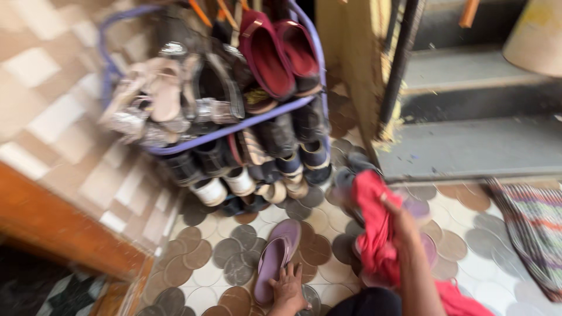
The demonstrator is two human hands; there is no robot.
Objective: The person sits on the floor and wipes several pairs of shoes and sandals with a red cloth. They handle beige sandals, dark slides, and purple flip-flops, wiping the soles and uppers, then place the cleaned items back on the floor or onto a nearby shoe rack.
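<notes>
One lilac slipper (pixel 276 257) lies on the floor (pixel 234 222) in front of the shoe rack (pixel 234 126), an open-backed slip-on with a broad strap over the toe and a long, smooth footbed, its toe aimed up and to the right towards the rack, its heel towards the near edge of the floor; the left hand (pixel 288 288) rests at that heel end, fingers spread apart and laid flat, fingertips touching the slipper's rear edge and the tile beside it, not closed round anything; the floor under it is tiled in round grey, brown and cream discs; the right hand (pixel 400 219) is raised to the right of the slipper and well apart from it, clenched on a bunch of red cloth (pixel 374 234) that hangs down from the fist towards the lower edge of the view; behind that cloth a second lilac shape shows on the floor, too blurred to tell what it is; the rack has a purple tube frame and stands at the far left of the floor against the tiled wall, crowded with sandals and shoes, with a pair of dark red slip-ons (pixel 275 50) on top; a striped mat (pixel 530 228) lies at the right edge of the floor below a grey step (pixel 468 140).
</notes>
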